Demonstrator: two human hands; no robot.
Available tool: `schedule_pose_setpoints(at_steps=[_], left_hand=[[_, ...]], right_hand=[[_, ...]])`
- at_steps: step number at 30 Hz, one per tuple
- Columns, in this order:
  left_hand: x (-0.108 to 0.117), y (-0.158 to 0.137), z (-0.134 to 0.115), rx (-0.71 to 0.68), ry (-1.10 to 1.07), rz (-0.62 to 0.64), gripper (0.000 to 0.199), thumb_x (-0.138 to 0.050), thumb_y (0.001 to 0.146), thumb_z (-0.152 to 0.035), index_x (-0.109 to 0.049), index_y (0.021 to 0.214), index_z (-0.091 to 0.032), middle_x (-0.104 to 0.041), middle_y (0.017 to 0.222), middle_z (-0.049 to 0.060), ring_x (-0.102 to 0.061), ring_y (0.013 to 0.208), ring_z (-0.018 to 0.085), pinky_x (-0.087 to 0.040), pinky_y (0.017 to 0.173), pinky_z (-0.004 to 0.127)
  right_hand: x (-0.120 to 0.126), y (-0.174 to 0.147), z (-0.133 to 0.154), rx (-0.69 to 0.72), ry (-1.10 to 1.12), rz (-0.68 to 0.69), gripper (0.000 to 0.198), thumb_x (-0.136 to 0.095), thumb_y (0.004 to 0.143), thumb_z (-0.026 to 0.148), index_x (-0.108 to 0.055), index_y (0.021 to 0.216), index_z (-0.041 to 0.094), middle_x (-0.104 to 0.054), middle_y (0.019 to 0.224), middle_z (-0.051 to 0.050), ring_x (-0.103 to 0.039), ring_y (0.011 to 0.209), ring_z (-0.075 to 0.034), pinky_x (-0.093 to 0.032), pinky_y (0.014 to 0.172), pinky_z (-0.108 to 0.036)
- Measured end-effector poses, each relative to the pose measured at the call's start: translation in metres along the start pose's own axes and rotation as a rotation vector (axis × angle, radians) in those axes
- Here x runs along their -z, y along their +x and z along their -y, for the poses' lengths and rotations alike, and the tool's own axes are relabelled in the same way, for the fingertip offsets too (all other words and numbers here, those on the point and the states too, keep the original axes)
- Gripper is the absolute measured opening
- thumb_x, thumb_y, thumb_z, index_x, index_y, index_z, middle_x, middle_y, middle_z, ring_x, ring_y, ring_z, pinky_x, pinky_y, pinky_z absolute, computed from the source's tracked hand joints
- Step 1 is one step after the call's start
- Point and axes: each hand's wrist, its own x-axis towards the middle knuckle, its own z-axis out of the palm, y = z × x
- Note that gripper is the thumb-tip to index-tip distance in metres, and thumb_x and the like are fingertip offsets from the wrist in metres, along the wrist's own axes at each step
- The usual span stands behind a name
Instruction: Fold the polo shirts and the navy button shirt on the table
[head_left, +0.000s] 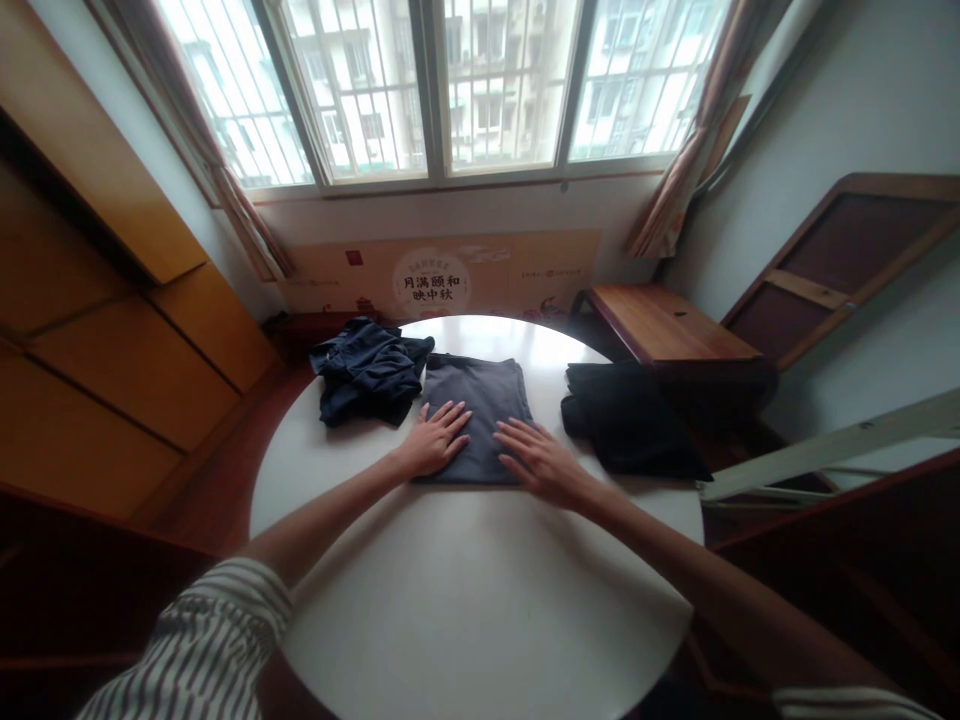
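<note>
A grey garment, folded into a flat rectangle, lies in the middle of the round white table. My left hand rests flat on its left side with the fingers spread. On the right side my right hand lies with its fingers stretched out over the cloth near its edge. Neither hand grips anything. A crumpled dark navy heap of clothing sits to the left of the grey garment. To the right is a folded black garment, its layers hard to tell apart.
Beyond the table stands a low wooden side table at the right, near a leaning wooden frame. Yellow-brown cabinets line the left wall. A printed banner runs under the barred window. A pale metal bar reaches the table's right edge.
</note>
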Motion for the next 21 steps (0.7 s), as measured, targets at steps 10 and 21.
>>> schedule_pose_setpoints(at_steps=[10,21], left_hand=[[-0.005,-0.039,0.009,0.214,-0.098,-0.181,0.058,-0.056,0.092,-0.039,-0.049,0.145,-0.016,-0.027,0.162,0.011,-0.013,0.152,0.030,-0.015,0.123,0.046],[0.029,0.056,0.046,0.796,-0.842,-0.363,0.042,-0.088,0.063,-0.030,-0.069,0.093,-0.008,-0.073,0.082,0.013,-0.072,0.082,0.029,-0.056,0.068,0.033]], right_hand=[[-0.012,0.067,-0.052,-0.460,0.443,-0.346,0.061,-0.075,0.076,0.038,-0.058,0.130,0.017,-0.044,0.151,-0.017,-0.033,0.144,-0.031,-0.026,0.119,-0.047],[0.023,0.118,-0.087,-0.873,0.804,-0.259,0.036,-0.089,0.058,0.030,-0.063,0.079,0.016,-0.052,0.053,0.003,-0.053,0.051,-0.013,-0.047,0.042,-0.023]])
